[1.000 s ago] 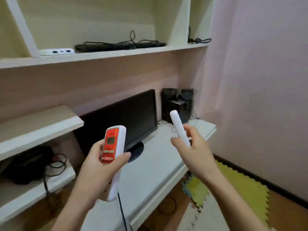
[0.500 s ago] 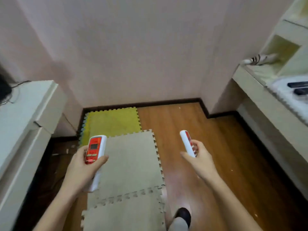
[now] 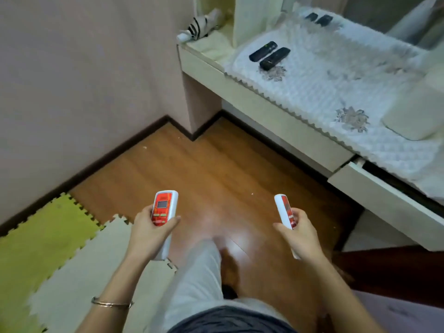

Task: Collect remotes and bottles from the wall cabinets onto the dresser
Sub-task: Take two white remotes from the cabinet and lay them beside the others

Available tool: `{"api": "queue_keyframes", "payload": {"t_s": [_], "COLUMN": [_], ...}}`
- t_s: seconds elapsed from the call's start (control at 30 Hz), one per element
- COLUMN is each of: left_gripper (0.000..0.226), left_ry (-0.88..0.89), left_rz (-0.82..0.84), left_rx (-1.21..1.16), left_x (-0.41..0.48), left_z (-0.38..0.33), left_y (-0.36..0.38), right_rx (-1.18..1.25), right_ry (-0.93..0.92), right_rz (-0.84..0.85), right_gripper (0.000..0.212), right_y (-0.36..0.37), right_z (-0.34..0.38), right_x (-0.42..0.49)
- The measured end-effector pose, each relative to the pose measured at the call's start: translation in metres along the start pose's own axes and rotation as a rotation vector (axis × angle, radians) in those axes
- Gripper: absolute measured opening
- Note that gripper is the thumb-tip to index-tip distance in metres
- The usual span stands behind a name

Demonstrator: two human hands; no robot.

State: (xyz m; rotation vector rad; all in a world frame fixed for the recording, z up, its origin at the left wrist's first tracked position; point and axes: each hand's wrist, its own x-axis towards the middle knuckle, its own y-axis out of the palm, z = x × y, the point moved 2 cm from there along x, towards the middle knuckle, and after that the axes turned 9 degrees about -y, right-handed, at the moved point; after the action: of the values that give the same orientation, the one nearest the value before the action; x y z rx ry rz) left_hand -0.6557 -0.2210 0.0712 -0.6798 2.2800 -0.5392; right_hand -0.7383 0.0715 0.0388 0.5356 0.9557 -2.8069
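Remotes: one red-faced remote (image 3: 164, 212) gripped in my left hand (image 3: 153, 230), a second white remote (image 3: 286, 213) clasped in my right hand (image 3: 299, 233), both over the wooden floor (image 3: 204, 169). Two black remotes (image 3: 269, 54) already lie on the dresser (image 3: 276, 111) ahead. Risk, in my judgement: the protruding drawer (image 3: 384, 198) could catch me as I approach, jarring a remote loose.

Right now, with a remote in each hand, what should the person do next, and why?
Probably step toward the dresser and reach out to set both remotes down. The left hand grips a red-and-white remote, and the right hand grips another remote, both over the wood floor. Two black remotes already lie on the dresser's white cloth, with bare cloth beside them.
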Motion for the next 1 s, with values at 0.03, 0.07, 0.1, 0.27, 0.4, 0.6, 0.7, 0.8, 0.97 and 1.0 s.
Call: {"api": "queue_keyframes", "payload": {"t_s": [0.03,0.07,0.1,0.27,0.4,0.6,0.7,0.8,0.97,1.0], "left_gripper": [0.021,0.020,0.023,0.028,0.022,0.052,0.042,0.028,0.024,0.026], "left_ry": [0.007,0.016,0.024,0.089,0.210,0.268,0.251,0.237,0.290,0.312], "left_rz": [0.022,0.043,0.063,0.181,0.268,0.368,0.429,0.479,0.501,0.495], "left_rx": [0.022,0.037,0.053,0.137,0.214,0.321,0.341,0.350,0.413,0.423], "left_x": [0.015,0.031,0.047,0.137,0.202,0.264,0.281,0.290,0.304,0.306], "left_z": [-0.009,-0.019,-0.030,-0.091,-0.162,-0.243,-0.264,-0.282,-0.334,-0.349], "left_y": [0.005,0.011,0.017,0.040,0.050,0.083,0.114,0.146,0.197,0.207], "right_rx": [0.005,0.008,0.014,0.038,0.055,0.130,0.125,0.136,0.218,0.235], "right_ry": [0.029,0.055,0.079,0.180,0.205,0.270,0.351,0.385,0.296,0.262], "right_rz": [-0.020,-0.039,-0.059,-0.165,-0.207,-0.330,-0.341,-0.312,-0.282,-0.274], "right_gripper": [0.059,0.060,0.059,0.060,0.059,0.059,0.057,0.060,0.051,0.050], "right_y": [-0.001,-0.002,-0.002,0.000,-0.008,-0.035,-0.043,-0.049,-0.079,-0.087], "right_z": [-0.001,-0.002,-0.003,0.016,0.050,0.072,0.064,0.054,0.064,0.070], "right_x": [0.011,0.022,0.035,0.104,0.158,0.208,0.224,0.245,0.303,0.317]}}
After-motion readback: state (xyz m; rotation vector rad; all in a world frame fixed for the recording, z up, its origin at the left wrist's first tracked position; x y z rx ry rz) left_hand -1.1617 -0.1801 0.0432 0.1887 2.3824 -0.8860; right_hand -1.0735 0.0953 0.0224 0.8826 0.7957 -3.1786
